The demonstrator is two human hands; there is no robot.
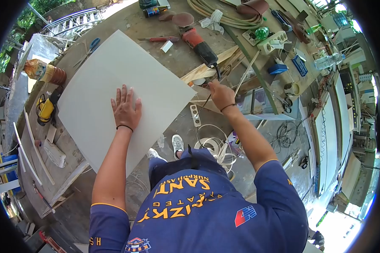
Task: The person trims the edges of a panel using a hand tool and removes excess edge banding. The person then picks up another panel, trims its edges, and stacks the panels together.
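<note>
A large white square board (88, 92) lies turned at an angle on the worktable (131, 21), its near corner reaching past the table edge. My left hand (126, 110) rests flat on the board with the fingers spread. To the right of the board, my right hand (222, 96) is closed in a fist at the black cord of a red and black power tool (199, 47). What the fist holds is partly hidden by the fingers. The tool lies on the table beyond that hand, with a round disc at its far end.
Scissors (88, 51), a red-handled cutter (158, 39), a yellow tool (46, 110) and a stained jar (44, 71) lie around the board. A power strip (272, 42) and coiled hose (223, 19) are at the upper right. Coiled white cable (213, 147) is on the floor.
</note>
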